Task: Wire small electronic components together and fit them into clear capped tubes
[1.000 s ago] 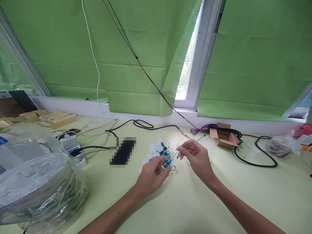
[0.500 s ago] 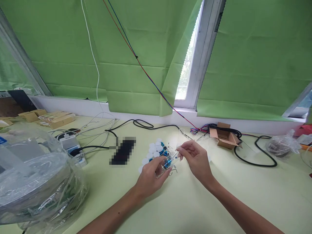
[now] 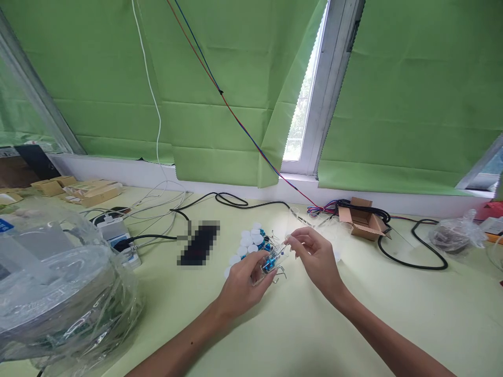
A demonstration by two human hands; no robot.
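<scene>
In my left hand [image 3: 243, 280] is a small clear plastic container [image 3: 267, 268], gripped around its side and tilted toward the right. Blue pieces and thin metal parts [image 3: 271, 262] show inside it. My right hand [image 3: 314, 254] is closed in a pinch at the container's mouth, on what looks like a thin metal rod [image 3: 284, 244]. Its exact kind is too small to make out. Bent, L-shaped metal pieces [image 3: 281, 272] lie by the container's right side. Behind my left hand sit several round white caps [image 3: 246, 241], with small blue parts [image 3: 265, 245] beside them.
A dark pixelated object [image 3: 199, 244] lies left of the caps. At far left stands a large plastic-wrapped spool [image 3: 70, 293], near a power strip [image 3: 128, 251]. An open cardboard box [image 3: 365, 228] and black cable [image 3: 412, 266] are at back right, with a plastic bag [image 3: 456, 233] beyond.
Both hands stay nearly in place. The thin metal rod in my right fingers shifts slightly at the container's mouth.
</scene>
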